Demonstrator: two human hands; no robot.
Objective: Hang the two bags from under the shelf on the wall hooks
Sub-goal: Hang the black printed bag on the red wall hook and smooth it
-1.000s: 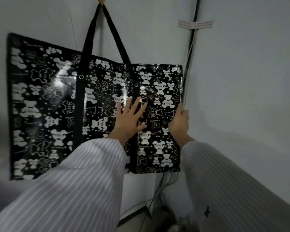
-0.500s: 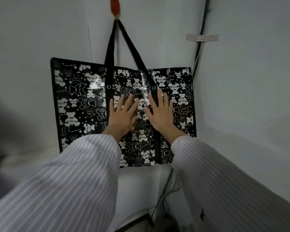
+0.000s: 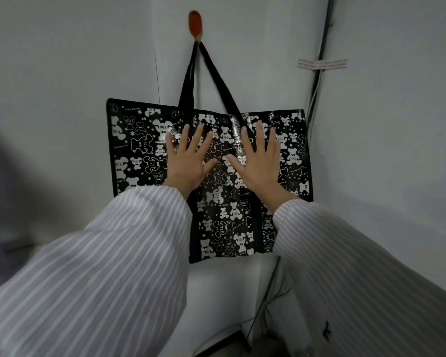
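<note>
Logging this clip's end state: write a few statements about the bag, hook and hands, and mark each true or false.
1. The glossy black bag with white bear print hangs by its black straps from the orange wall hook. True.
2. The left hand grips a strap. False: it lies flat on the bag, fingers spread.
3. The right hand rests open on the bag. True.
4. A second bag hangs beside it. False: only one shows.
</note>
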